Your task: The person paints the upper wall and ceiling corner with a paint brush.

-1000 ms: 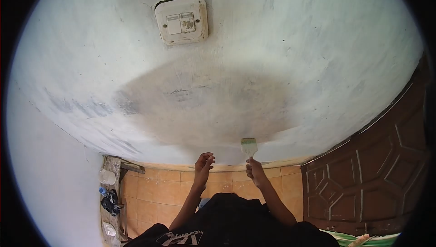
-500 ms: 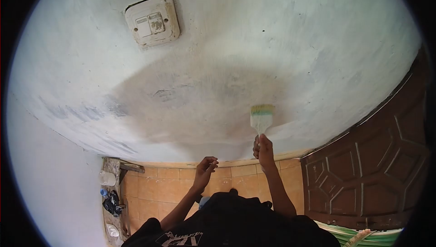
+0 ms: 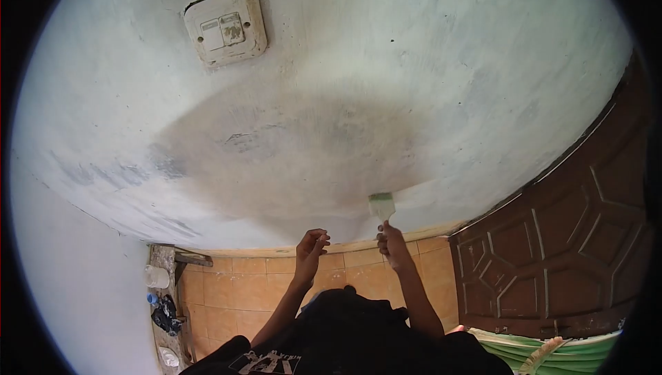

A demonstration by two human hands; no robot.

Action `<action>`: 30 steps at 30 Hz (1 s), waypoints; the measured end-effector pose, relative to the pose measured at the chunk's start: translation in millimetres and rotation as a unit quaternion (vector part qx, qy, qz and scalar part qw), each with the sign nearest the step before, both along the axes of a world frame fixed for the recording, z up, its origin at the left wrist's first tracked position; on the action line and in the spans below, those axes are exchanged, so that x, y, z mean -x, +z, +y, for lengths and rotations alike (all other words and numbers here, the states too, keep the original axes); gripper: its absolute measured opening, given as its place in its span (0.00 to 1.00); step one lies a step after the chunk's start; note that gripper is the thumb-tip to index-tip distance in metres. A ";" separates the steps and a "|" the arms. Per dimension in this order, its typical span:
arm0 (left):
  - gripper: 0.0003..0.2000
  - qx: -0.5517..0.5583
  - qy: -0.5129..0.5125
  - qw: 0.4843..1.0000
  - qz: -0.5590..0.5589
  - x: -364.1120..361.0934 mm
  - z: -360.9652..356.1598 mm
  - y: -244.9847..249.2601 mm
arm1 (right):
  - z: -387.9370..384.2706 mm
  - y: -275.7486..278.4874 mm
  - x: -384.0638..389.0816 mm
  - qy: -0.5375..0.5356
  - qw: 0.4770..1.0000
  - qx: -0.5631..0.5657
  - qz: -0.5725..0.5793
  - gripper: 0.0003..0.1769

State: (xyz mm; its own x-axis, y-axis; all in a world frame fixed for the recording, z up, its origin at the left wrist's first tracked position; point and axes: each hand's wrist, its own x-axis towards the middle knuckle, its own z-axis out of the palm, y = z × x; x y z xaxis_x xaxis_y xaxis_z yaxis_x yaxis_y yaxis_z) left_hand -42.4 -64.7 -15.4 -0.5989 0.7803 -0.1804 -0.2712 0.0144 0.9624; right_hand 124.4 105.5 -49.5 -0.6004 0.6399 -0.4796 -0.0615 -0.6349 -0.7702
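My right hand [image 3: 393, 245] grips the handle of a paintbrush [image 3: 382, 206] with a pale body and a greenish band at its bristle end. The brush points up at the lower part of a pale, patchy wall [image 3: 331, 113]; its bristles appear to be at the surface. To the left, my left hand [image 3: 312, 249] hangs in front of the wall's foot with its fingers curled and pressed together. Whether anything small sits between those fingertips I cannot make out.
A stained light switch [image 3: 225, 28] is set in the wall at upper left. A wooden bench [image 3: 163, 254] at lower left bears a white container [image 3: 157, 277] and a black plastic bag [image 3: 166, 314]. A brown panelled door [image 3: 552, 251] stands right, with green cloth [image 3: 552, 352] below.
My right hand has brought the paintbrush down the wall and slightly left, and the brush now tilts. My left hand stays curled in nearly the same place. The view has shifted slightly.
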 end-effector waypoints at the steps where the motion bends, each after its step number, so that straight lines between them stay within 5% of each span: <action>1: 0.11 0.006 -0.010 1.000 0.007 4.7 -1.6 1.3 | -2.5 23.9 -2.5 0.002 1.000 -0.011 0.014 0.20; 5: 0.10 0.003 -0.017 1.000 0.021 13.6 -8.7 6.2 | -19.3 109.2 -7.3 -0.012 0.995 -0.085 0.052 0.21; 9: 0.11 0.014 -0.036 0.999 0.016 13.0 -9.4 10.1 | 0.5 121.7 3.1 -0.048 0.982 -0.168 0.078 0.22; 19: 0.12 0.010 -0.055 0.998 0.017 2.7 -18.5 11.9 | -17.0 -54.0 -25.3 -0.026 0.997 -0.007 -0.078 0.20; 22: 0.12 0.021 -0.061 0.998 0.023 4.1 -21.9 -0.9 | -2.1 -53.7 -18.2 -0.039 0.991 -0.095 -0.084 0.21; 23: 0.11 0.016 -0.062 0.998 0.019 3.0 -24.3 -1.6 | 12.5 -57.1 -17.4 -0.021 0.972 -0.219 -0.086 0.21; 26: 0.10 0.001 -0.070 0.996 0.045 2.0 -25.6 4.1 | 10.0 24.3 -2.1 -0.063 0.983 -0.162 -0.062 0.20; 30: 0.08 -0.036 -0.085 0.995 0.046 8.2 -22.4 -3.4 | -23.5 131.6 -2.9 -0.118 0.965 -0.232 -0.008 0.20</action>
State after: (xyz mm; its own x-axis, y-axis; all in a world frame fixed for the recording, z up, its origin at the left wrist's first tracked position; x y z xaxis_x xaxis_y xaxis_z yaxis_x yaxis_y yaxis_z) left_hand -50.6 -87.1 -18.7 -0.4694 0.8801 -0.0717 -0.1814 -0.0166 0.9833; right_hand 127.4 81.9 82.2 -0.4067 0.9062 -0.1154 -0.1486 -0.1903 -0.9704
